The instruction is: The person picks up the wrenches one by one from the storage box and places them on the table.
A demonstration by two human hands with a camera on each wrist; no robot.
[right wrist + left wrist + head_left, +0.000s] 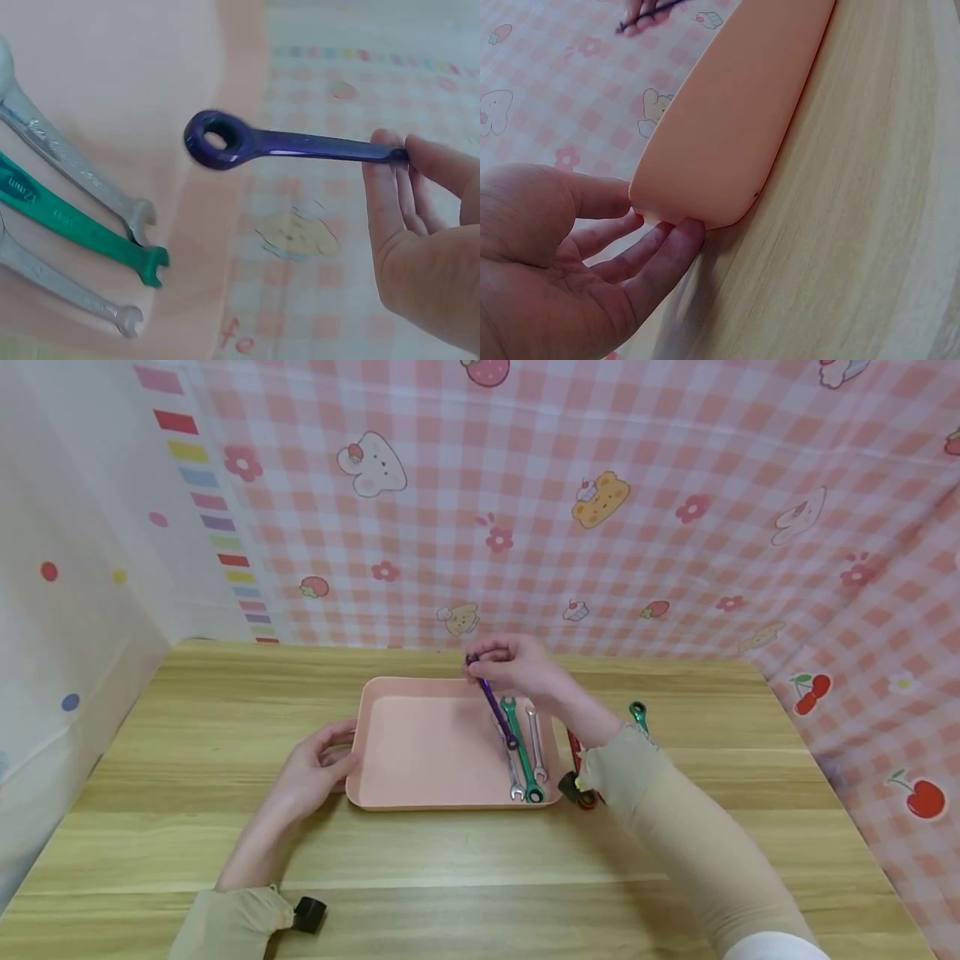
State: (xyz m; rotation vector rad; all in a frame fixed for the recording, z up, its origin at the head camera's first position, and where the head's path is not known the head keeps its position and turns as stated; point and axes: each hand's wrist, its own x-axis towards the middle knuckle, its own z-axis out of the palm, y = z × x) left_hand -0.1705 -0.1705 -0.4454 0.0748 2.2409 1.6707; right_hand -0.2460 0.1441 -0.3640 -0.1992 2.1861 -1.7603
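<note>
My right hand [517,667] pinches a purple combination wrench [322,145] by one end, above the pink tray's far side. Its ring end points down toward the tray in the head view. Against the tray's left end, my left hand [315,770] holds the pink tray [420,806], with thumb by the rim and fingertips lower on the wall in the left wrist view. Inside the tray's right part lie a green wrench [519,745] and two silver wrenches, one on the right [536,745] and another silver wrench [514,781] partly behind the purple one.
On the table [465,877], right of the tray, lie a red wrench [574,750] and another green wrench [638,713], both partly hidden by the right sleeve. A checked pink cloth [427,527] hangs behind the table.
</note>
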